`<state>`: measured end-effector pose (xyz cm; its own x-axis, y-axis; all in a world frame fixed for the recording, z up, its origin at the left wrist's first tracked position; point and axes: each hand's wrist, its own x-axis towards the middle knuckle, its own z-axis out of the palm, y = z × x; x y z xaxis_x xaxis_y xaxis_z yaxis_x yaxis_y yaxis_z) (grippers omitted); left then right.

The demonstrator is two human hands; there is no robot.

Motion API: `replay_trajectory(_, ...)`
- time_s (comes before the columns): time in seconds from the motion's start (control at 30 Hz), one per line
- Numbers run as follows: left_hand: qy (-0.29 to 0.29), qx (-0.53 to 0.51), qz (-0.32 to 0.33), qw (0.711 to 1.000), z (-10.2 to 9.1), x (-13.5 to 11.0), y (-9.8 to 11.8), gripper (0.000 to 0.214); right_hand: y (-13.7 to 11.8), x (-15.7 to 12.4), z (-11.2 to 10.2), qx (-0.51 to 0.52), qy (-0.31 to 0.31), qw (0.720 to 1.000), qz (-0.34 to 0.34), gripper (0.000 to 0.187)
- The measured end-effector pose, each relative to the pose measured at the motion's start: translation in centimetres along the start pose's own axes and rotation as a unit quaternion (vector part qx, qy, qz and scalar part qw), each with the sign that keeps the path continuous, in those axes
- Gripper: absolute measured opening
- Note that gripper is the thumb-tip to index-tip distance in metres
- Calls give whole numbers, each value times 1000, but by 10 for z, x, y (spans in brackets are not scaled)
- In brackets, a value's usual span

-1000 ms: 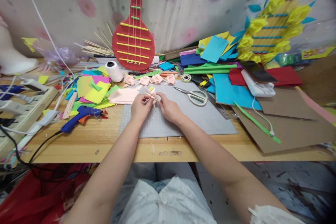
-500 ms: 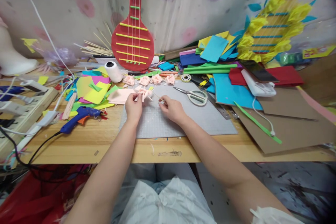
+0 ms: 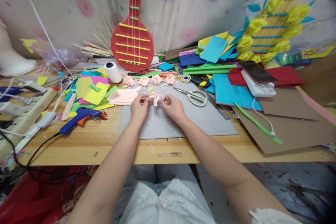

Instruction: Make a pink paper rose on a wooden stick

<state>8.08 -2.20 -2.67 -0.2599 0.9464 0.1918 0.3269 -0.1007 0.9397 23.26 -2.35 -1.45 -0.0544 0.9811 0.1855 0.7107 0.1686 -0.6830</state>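
Note:
Over the grey cutting mat [image 3: 168, 126], my left hand [image 3: 139, 107] pinches the left side of a pale pink paper flower [image 3: 154, 98]. My right hand [image 3: 173, 106] is closed round a thin wooden stick [image 3: 163, 91], and its fingertips are at the flower's right side. Whether those fingertips also grip the flower, I cannot tell. Behind the hands stand several finished-looking pink flowers [image 3: 144, 81] in a row. Pale pink sheets [image 3: 122, 97] lie left of my left hand. Scissors [image 3: 194, 97] with pale handles rest on the mat to the right.
A blue glue gun [image 3: 81, 117] lies at left, near a power strip [image 3: 28, 112] and cables. A white thread spool [image 3: 113, 72] stands behind coloured scraps [image 3: 96, 92]. A red lute-shaped model [image 3: 133, 43] leans at the back. Brown cardboard [image 3: 283, 126] covers the right side.
The flower and my left hand have moved slightly right and down. My right hand has come up against the flower's right side, and the stick now stands more steeply.

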Motion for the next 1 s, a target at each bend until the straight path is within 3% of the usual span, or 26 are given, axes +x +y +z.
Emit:
replay_trajectory(0.23,23,116,64,991,-4,-1,1,24,3,2,-3,29,29,999,3,20)
replay_trajectory(0.4,112,139,132,975,-6,-5,10,30,7,4,-3,51,43,998,5,19)
replay_trajectory(0.47,116,132,153,972,-7,-8,14,26,7,4,-3,55,41,998,6,19)
replay_trajectory(0.57,60,142,223,963,-9,-12,20,22,7,4,-3,64,38,997,7,18)
replay_trajectory(0.73,-72,188,338,919,-10,-15,25,35,8,4,-4,73,42,996,15,18)
replay_trajectory(0.83,-113,221,356,901,-10,-13,23,35,9,5,-4,72,34,997,7,17)
replay_trajectory(1.0,-125,241,361,892,-9,-10,19,28,8,4,-4,71,22,997,-6,16)
